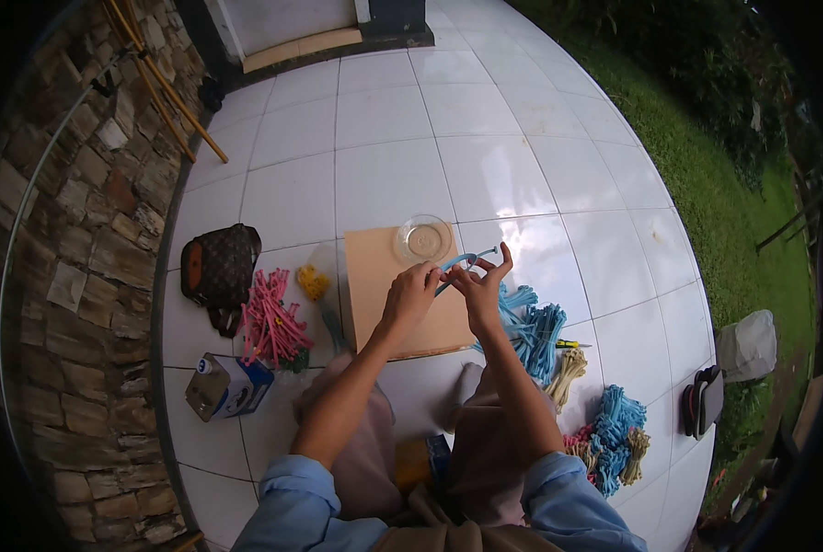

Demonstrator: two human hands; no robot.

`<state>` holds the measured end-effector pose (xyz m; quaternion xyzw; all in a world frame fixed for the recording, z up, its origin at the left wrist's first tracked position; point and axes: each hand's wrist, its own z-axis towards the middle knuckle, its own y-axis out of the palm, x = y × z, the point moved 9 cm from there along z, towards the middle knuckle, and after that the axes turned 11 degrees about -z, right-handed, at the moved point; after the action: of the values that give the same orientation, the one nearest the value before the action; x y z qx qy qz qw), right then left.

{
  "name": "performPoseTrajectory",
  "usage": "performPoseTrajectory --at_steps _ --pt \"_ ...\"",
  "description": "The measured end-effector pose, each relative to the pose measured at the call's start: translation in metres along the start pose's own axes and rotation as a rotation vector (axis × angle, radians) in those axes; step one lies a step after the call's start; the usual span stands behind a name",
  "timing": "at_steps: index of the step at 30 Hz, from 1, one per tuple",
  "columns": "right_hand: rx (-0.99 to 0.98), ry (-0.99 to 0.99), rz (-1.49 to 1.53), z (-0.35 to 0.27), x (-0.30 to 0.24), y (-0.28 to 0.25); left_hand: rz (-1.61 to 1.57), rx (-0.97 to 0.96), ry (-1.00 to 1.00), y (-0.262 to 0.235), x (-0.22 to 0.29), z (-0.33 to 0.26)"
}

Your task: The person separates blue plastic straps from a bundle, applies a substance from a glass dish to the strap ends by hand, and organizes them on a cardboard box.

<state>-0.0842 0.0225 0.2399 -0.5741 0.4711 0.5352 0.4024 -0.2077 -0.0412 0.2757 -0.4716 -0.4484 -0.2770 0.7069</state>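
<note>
Blue strip pinched between both grips above the board: left hand clamped on its lower left end, right hand on the middle. Long axis rising rightward, free tip beyond the right fingers.

A bowl sits on the board; a bag lies at nine o'clock, cord bundles at three.

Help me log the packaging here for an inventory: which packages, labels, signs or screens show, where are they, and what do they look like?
Carton: on the tiled floor left of the person's knee, lying on its side; boxy, blue and white with a grey face and a small round cap.
Printed label: on that carton's blue side; too small to make out.
No signs or screens show.
</note>
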Motion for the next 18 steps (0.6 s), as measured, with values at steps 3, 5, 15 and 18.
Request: performPoseTrajectory --at_steps 3,5,15,18 --pt "-0.006 -0.090 -0.064 0.009 -0.020 -0.011 0.019 -0.098 -0.093 0.000 0.006 0.006" --pt "-0.148 -0.282 -0.296 0.016 -0.045 -0.013 -0.040 -0.148 -0.135 -0.006 0.004 0.014" --pt "-0.536 -0.123 -0.590 0.051 0.050 -0.023 -0.018 -0.400 0.129 0.045 -0.065 0.015" --pt "-0.329 -0.219 -0.638 0.053 0.063 -0.026 0.058 -0.272 0.195 0.058 -0.095 0.009"
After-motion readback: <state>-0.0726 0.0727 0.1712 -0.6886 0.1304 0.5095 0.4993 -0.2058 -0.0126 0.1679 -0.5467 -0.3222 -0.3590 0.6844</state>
